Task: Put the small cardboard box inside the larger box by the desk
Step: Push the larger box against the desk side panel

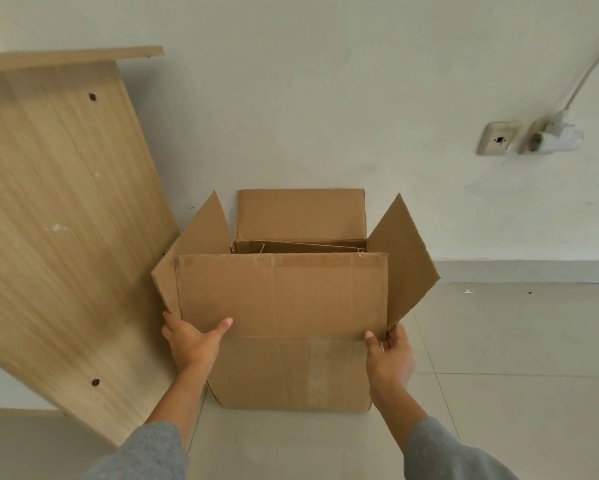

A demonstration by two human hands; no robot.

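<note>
The desk (59, 209) side panel stands at the left, with the big box (291, 372) on the floor (516, 341) just beside it. The left hand (190, 341) pinches the near flap (280, 296) at its left lower corner, its grip closed on the cardboard; the right hand (390, 358) does likewise at the right corner. Probably both are lifting it to open or close the box. The small box can't be made out; something tan lies inside, possibly it.
</note>
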